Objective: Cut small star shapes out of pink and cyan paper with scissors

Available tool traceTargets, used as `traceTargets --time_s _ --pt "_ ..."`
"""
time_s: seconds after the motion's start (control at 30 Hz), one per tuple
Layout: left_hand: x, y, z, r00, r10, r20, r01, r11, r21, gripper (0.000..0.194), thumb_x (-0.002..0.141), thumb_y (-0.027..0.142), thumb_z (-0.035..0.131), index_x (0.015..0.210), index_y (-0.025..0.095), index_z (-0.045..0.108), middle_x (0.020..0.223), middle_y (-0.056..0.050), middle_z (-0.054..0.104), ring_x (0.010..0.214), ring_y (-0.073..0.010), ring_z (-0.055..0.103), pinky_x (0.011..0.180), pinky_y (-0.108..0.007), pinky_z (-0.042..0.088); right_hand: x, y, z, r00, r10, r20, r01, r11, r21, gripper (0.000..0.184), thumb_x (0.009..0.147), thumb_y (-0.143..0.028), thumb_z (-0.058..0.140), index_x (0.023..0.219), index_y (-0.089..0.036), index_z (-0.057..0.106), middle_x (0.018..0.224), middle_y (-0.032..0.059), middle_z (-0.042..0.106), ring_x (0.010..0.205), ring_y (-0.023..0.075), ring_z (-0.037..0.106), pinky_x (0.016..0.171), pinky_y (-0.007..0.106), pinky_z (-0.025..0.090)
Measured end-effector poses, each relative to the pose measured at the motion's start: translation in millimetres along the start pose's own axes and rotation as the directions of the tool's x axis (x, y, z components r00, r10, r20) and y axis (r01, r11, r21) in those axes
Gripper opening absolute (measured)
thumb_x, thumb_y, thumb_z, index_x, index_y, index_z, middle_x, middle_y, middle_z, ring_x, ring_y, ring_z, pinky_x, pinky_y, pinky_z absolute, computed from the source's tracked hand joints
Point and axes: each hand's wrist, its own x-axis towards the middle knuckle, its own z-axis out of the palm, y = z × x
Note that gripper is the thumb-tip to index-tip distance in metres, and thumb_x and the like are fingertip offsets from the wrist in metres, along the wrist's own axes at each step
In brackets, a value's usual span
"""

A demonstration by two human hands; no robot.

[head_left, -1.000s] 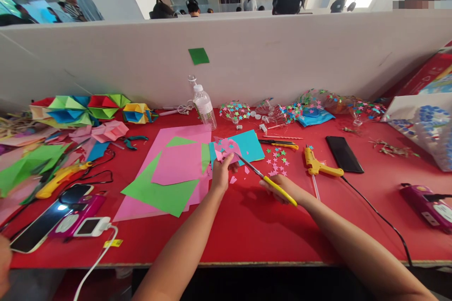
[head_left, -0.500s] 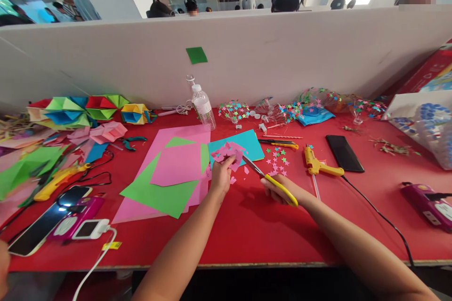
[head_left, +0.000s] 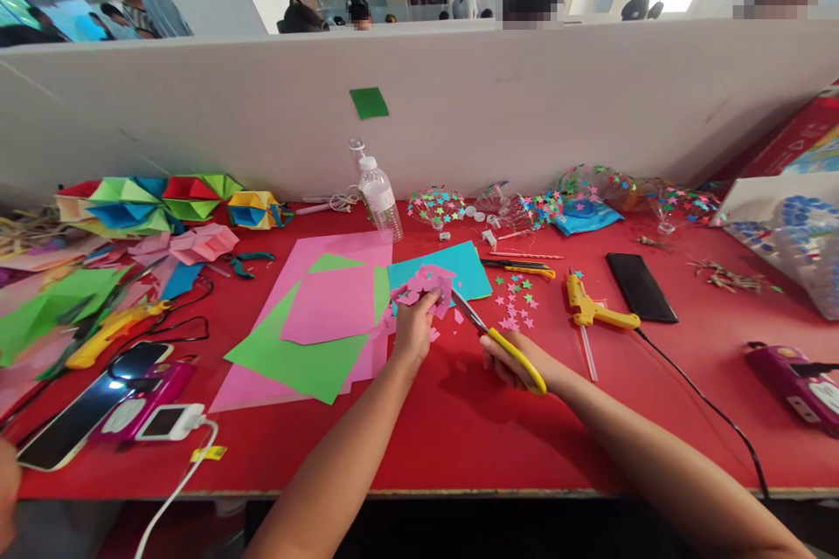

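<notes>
My left hand (head_left: 415,323) pinches a small piece of pink paper (head_left: 443,283) above the table. Pink scraps lie just behind it on a blue sheet of paper (head_left: 473,266). In my right hand (head_left: 515,358) is a pair of scissors with yellow handles (head_left: 523,360), its blades pointing up and left at the pink piece. Whether the blades touch the paper I cannot tell. Small pink and green paper stars (head_left: 516,306) are scattered right of the blades. Larger pink and green sheets (head_left: 328,306) overlap to the left of my left hand.
A yellow glue gun (head_left: 593,304) and a black phone (head_left: 642,286) lie to the right. Behind stand a plastic bottle (head_left: 380,196) and star-filled clear containers (head_left: 436,208). Folded paper shapes (head_left: 135,203), a power strip (head_left: 144,402) and another phone (head_left: 95,406) are on the left.
My right hand and the scissors have shifted slightly left, with the handles a little lower. My left hand keeps hold of the pink paper in nearly the same place.
</notes>
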Motion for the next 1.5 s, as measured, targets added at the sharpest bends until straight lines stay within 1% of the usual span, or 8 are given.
traceTargets --time_s 0.13,0.33,0.5,0.63,1.0,1.23,1.37,1.5 --pt "0 1 -0.5 0.999 0.017 0.034 -0.016 0.999 -0.029 0.028 0.055 0.021 0.081 0.075 0.018 0.063 0.071 0.004 0.066 0.069 -0.0094 0.063 0.071 -0.023 0.05 -2 -2 0 1.0 -0.01 0.018 0.01 1.0 0.006 0.06 0.084 -0.074 0.041 0.069 -0.017 0.053 0.037 -0.0063 0.043 0.031 0.0065 0.037 0.035 0.019 0.03" --pt "0 0 -2.3 0.998 0.057 -0.025 -0.054 0.994 0.091 0.022 0.058 0.024 0.077 0.071 0.018 0.061 0.066 0.004 0.063 0.065 -0.0101 0.061 0.062 -0.021 0.047 0 -1 1 1.0 -0.01 -0.001 0.01 1.0 0.007 0.059 0.083 -0.073 0.045 0.069 -0.016 0.054 0.037 -0.0063 0.043 0.032 0.0058 0.035 0.035 0.019 0.028" --pt "0 0 -1.6 0.999 0.045 0.005 -0.045 0.998 0.045 0.027 0.055 0.023 0.079 0.073 0.019 0.06 0.069 0.002 0.065 0.067 -0.0105 0.062 0.064 -0.022 0.049 0 1 0 0.999 -0.046 0.014 0.045 0.999 0.023 0.06 0.084 -0.075 0.041 0.07 -0.017 0.053 0.036 -0.0068 0.042 0.031 0.0068 0.037 0.035 0.019 0.028" --pt "1 -2 -2.6 0.999 0.033 0.008 -0.034 0.997 0.073 0.026 0.056 0.025 0.079 0.072 0.019 0.06 0.068 0.002 0.064 0.066 -0.0106 0.062 0.063 -0.021 0.047 -1 1 -3 0.997 -0.077 0.018 0.076 0.997 0.01 0.059 0.085 -0.073 0.042 0.071 -0.017 0.054 0.037 -0.0067 0.043 0.032 0.0067 0.037 0.036 0.019 0.028" --pt "-1 -1 -1.5 0.998 0.048 0.027 -0.049 0.997 0.052 0.027 0.055 0.023 0.079 0.074 0.019 0.06 0.068 0.003 0.065 0.066 -0.0105 0.062 0.067 -0.023 0.05 -2 -1 -3 0.998 -0.055 0.019 0.055 0.999 -0.003 0.059 0.084 -0.074 0.041 0.07 -0.018 0.052 0.037 -0.0068 0.042 0.031 0.0067 0.036 0.034 0.019 0.028" --pt "1 -1 -3.1 0.998 0.052 0.021 -0.053 0.996 0.076 0.026 0.055 0.023 0.078 0.072 0.018 0.059 0.066 0.003 0.064 0.064 -0.0104 0.061 0.061 -0.022 0.047 -1 2 -6 0.997 -0.069 0.022 0.07 0.998 -0.008 0.058 0.085 -0.072 0.043 0.069 -0.018 0.053 0.039 -0.0067 0.042 0.032 0.0064 0.037 0.035 0.019 0.028" --pt "2 2 -2.4 0.997 0.046 0.064 -0.047 0.999 0.025 0.027 0.053 0.02 0.078 0.073 0.018 0.06 0.068 0.004 0.064 0.063 -0.0097 0.06 0.063 -0.023 0.048 -1 2 -7 0.997 -0.068 0.029 0.069 0.998 -0.013 0.059 0.085 -0.073 0.042 0.07 -0.018 0.053 0.039 -0.0063 0.043 0.032 0.0068 0.037 0.035 0.019 0.029" --pt "2 6 -2.0 0.992 0.031 0.121 -0.026 0.999 -0.045 0.025 0.053 0.017 0.077 0.068 0.018 0.058 0.064 0.005 0.061 0.062 -0.0088 0.059 0.066 -0.023 0.049 -4 -1 -10 0.995 -0.077 0.065 0.079 0.997 -0.024 0.061 0.084 -0.075 0.04 0.072 -0.017 0.054 0.04 -0.0062 0.043 0.033 0.0072 0.038 0.035 0.019 0.031"
